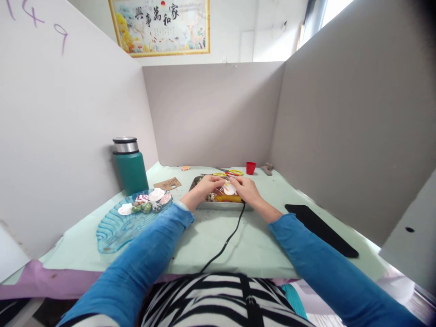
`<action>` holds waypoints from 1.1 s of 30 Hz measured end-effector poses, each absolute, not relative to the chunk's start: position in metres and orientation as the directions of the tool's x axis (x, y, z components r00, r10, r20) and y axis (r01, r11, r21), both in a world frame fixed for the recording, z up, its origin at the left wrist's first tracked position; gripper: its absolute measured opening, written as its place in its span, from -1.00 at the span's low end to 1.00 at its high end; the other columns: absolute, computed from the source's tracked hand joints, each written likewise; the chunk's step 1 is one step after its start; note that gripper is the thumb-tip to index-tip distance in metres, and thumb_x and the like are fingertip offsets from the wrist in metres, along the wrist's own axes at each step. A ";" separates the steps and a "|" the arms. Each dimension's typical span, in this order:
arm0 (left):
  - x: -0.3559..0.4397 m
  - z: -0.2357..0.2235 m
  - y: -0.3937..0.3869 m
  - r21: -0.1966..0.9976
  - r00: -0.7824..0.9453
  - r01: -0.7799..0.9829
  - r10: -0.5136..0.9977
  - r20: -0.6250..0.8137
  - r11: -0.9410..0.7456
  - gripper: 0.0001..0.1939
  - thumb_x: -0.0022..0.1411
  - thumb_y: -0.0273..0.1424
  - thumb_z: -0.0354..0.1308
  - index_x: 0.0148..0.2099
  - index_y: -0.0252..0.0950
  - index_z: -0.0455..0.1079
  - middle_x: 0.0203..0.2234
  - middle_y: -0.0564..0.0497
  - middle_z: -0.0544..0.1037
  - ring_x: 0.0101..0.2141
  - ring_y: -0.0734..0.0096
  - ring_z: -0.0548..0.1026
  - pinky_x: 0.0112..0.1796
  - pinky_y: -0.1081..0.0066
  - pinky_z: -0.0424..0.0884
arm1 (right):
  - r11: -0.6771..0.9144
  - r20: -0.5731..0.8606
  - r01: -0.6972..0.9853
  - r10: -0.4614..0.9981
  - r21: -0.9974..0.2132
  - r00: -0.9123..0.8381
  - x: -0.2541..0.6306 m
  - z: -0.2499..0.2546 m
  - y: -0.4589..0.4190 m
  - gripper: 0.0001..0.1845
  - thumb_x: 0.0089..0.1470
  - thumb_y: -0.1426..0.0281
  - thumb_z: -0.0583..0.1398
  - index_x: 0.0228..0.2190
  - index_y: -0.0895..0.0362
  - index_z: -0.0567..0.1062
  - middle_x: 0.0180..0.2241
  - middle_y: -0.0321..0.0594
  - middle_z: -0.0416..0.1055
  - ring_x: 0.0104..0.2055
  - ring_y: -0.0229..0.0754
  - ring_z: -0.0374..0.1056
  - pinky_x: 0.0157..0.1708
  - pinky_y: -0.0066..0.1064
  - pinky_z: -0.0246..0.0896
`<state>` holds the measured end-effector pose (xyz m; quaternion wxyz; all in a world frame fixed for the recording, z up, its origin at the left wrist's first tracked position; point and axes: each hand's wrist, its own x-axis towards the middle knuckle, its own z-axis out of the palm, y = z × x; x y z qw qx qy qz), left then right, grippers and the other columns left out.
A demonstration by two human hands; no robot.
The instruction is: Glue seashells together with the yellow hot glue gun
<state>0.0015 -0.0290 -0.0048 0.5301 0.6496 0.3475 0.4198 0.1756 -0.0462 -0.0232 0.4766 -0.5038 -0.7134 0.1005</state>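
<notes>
My left hand (209,184) and my right hand (247,190) meet over a shallow metal tray (221,206). Between their pinched fingertips is a small white rounded piece (229,188) with some yellow on it; its exact kind is too small to make out. Below it in the tray lies a mustard-yellow tool (227,198), partly covered by my hands. A black cord (226,243) runs from the tray's right side toward the table's front edge. Other small items in the tray are mostly hidden.
At left, a blue shell-shaped dish (114,231) bears several decorated pieces, with a green bottle (131,170) behind. Scissors (235,172), a red cup (251,168) and a brown card (167,184) lie farther back. A black flat pad (320,229) is at right. Partitions enclose the table.
</notes>
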 end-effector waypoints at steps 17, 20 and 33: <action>0.001 -0.005 -0.028 0.984 0.408 -0.021 0.897 0.168 -0.174 -0.61 -0.08 -0.16 0.40 -0.48 -0.41 0.43 -0.61 0.04 0.44 -0.55 0.55 0.41 -0.46 0.48 0.42 | 0.460 0.577 0.626 0.816 -0.630 -0.019 0.176 -0.022 -0.045 -0.60 0.08 0.16 0.03 -0.63 0.12 0.37 -0.61 -0.26 0.37 -0.51 -0.22 0.23 -0.50 -0.40 -0.01; 0.001 -0.005 -0.028 0.986 0.434 -0.030 0.886 0.161 -0.165 -0.62 -0.08 -0.17 0.40 -0.42 -0.42 0.48 -0.56 0.01 0.48 -0.53 0.52 0.44 -0.44 0.47 0.43 | 0.458 0.580 0.623 0.814 -0.635 -0.007 0.176 -0.022 -0.046 -0.61 0.08 0.17 0.03 -0.63 0.12 0.38 -0.60 -0.25 0.38 -0.49 -0.21 0.24 -0.48 -0.40 0.00; -0.001 -0.006 -0.024 0.985 0.363 -0.060 0.916 0.170 -0.159 -0.69 -0.01 -0.26 0.38 -0.35 -0.44 0.50 -0.54 -0.02 0.51 -0.55 0.55 0.44 -0.44 0.48 0.43 | 0.442 0.562 0.617 0.827 -0.651 0.000 0.176 -0.019 -0.051 -0.57 0.09 0.13 0.01 -0.62 0.13 0.38 -0.61 -0.26 0.36 -0.49 -0.21 0.24 -0.47 -0.40 0.01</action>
